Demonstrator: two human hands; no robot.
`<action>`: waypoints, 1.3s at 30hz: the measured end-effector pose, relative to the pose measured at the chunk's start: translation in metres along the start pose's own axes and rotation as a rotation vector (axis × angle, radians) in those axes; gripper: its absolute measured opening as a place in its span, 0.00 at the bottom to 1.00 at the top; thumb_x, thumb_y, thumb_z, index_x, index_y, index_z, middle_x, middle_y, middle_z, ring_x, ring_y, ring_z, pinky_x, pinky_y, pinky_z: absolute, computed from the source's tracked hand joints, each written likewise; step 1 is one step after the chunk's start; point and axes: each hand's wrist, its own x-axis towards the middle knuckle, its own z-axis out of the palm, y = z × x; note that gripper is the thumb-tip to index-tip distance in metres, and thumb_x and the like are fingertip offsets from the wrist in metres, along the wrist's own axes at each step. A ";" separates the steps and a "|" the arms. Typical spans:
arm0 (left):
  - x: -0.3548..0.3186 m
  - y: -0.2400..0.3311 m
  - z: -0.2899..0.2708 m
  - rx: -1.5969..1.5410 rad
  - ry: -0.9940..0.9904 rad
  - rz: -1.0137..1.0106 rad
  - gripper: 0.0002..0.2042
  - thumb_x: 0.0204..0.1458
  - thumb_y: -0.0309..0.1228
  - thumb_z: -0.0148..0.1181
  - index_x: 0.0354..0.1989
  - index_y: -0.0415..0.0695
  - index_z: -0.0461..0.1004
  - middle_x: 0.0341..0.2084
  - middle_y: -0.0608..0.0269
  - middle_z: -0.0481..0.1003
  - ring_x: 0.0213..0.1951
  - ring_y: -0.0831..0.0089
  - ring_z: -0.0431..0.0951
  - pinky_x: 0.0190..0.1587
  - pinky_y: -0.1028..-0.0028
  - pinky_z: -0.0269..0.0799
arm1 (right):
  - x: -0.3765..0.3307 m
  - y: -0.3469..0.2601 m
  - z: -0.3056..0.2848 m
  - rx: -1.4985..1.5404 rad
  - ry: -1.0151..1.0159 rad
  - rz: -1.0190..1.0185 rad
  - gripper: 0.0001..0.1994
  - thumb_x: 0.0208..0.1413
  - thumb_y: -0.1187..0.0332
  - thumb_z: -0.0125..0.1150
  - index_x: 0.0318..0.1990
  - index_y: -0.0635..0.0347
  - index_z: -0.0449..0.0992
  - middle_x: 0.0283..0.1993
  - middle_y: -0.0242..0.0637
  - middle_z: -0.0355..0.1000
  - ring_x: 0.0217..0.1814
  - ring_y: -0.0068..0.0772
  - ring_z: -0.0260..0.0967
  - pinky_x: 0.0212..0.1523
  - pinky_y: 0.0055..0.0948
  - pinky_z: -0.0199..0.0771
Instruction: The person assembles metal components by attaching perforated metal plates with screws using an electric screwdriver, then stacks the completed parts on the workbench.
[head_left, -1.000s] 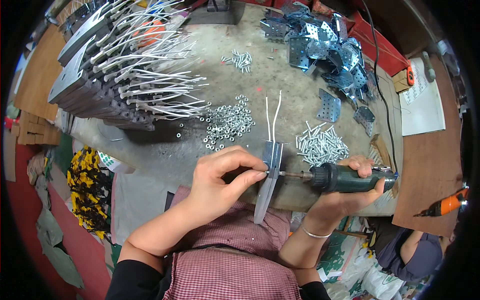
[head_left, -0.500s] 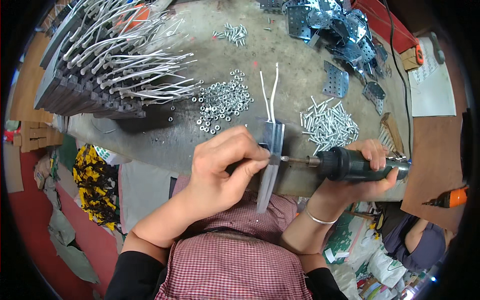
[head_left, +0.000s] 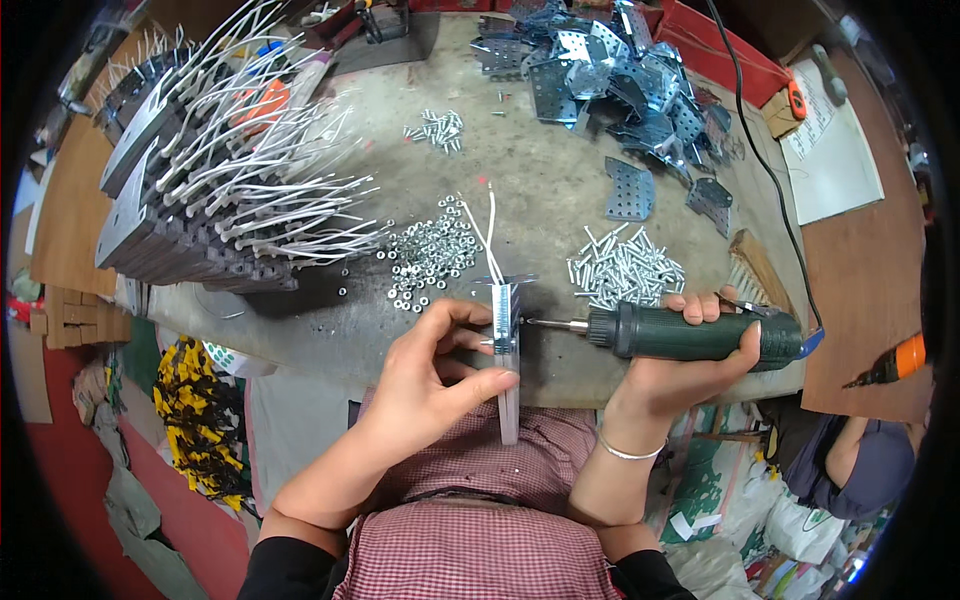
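— Hands first: what do you have?

— I see my left hand (head_left: pixel 430 385) pinching a narrow metal strip (head_left: pixel 506 350) between thumb and fingertips, held upright at the near edge of the table (head_left: pixel 540 190), two white wires (head_left: pixel 488 235) rising from its top. My right hand (head_left: pixel 690 365) is wrapped tight around a green electric screwdriver (head_left: pixel 690 333), its bit level and pointing at the strip's side, just short of it or barely touching; I cannot tell which.

— How will the strip handle?

— Light and stiff, I judge, thin sheet metal with hard edges, smooth enough to twist under the bit. Best held by its flat faces close beside the bit, as now. The wires look springy; I would not grip there.

— And around you?

— Grey, scuffed table. A pile of nuts (head_left: pixel 430 255) just beyond the strip, loose screws (head_left: pixel 625 268) to the right, perforated metal plates (head_left: pixel 620 70) at the far side, and a stack of finished strips with wires (head_left: pixel 220 200) to the left. A black cable (head_left: pixel 760 150) runs across the plates. Someone in purple (head_left: pixel 860 470) crouches low at the right.
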 end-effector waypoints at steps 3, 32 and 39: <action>0.001 -0.001 -0.002 -0.035 -0.006 0.020 0.25 0.42 0.29 0.70 0.48 0.37 0.66 0.43 0.59 0.71 0.41 0.74 0.74 0.37 0.76 0.75 | 0.003 0.003 -0.001 -0.028 -0.025 0.017 0.18 0.54 0.50 0.48 0.39 0.56 0.67 0.24 0.28 0.61 0.26 0.24 0.60 0.37 0.28 0.63; -0.001 0.005 -0.067 1.178 0.448 0.597 0.08 0.40 0.25 0.63 0.31 0.41 0.74 0.27 0.58 0.72 0.28 0.59 0.74 0.29 0.68 0.70 | 0.014 -0.018 -0.033 0.370 -0.420 0.260 0.18 0.55 0.61 0.51 0.46 0.67 0.62 0.29 0.31 0.58 0.32 0.24 0.60 0.42 0.30 0.69; 0.005 0.003 -0.093 1.298 0.373 0.487 0.07 0.41 0.23 0.62 0.27 0.40 0.70 0.27 0.55 0.71 0.33 0.56 0.73 0.35 0.64 0.69 | 0.023 -0.019 -0.043 0.311 -0.420 0.227 0.19 0.53 0.61 0.52 0.47 0.67 0.63 0.29 0.30 0.58 0.32 0.23 0.60 0.43 0.31 0.69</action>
